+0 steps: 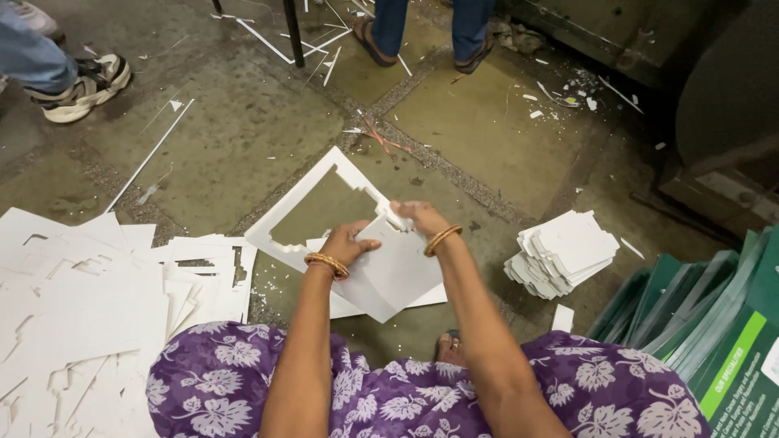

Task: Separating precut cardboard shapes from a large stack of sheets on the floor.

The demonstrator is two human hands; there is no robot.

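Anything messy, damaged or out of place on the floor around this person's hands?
Yes. Thin white offcut strips and small scraps lie scattered over the stone floor. The pile of punched-out white sheets at left is sprawled unevenly, unlike the tidier stack of cut pieces at right. The white board in both hands looks intact.
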